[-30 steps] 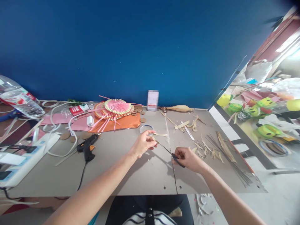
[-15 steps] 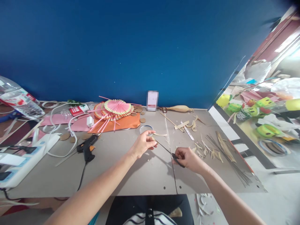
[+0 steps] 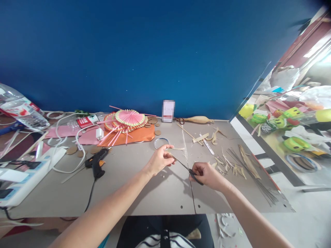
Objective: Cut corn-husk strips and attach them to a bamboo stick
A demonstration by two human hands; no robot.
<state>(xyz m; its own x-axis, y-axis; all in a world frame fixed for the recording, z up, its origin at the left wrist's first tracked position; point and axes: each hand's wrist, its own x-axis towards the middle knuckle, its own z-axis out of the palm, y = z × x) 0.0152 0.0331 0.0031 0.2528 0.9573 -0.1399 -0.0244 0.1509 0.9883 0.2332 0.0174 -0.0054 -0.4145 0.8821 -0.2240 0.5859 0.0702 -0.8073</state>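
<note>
My left hand [image 3: 158, 161] pinches a thin tan strip [image 3: 178, 148] above the grey table [image 3: 144, 186]. Black-handled scissors [image 3: 186, 167] sit in my right hand [image 3: 207, 175], fingers wrapped through the handles. Their blades point up-left to the strip at my left fingertips. Both hands hover near the table's middle, close together.
A black glue gun [image 3: 95, 162] lies to the left, its cord running to the front edge. Pink paper fans [image 3: 126, 119] on orange paper [image 3: 139, 135], a tape ring [image 3: 161, 142], tan scraps [image 3: 227, 165], thin wires [image 3: 256, 179], a white power strip [image 3: 23, 179] and a plastic bottle [image 3: 20, 108] surround the hands.
My left hand has shifted slightly up and right along the strip. The right hand and scissors stay almost where they were.
</note>
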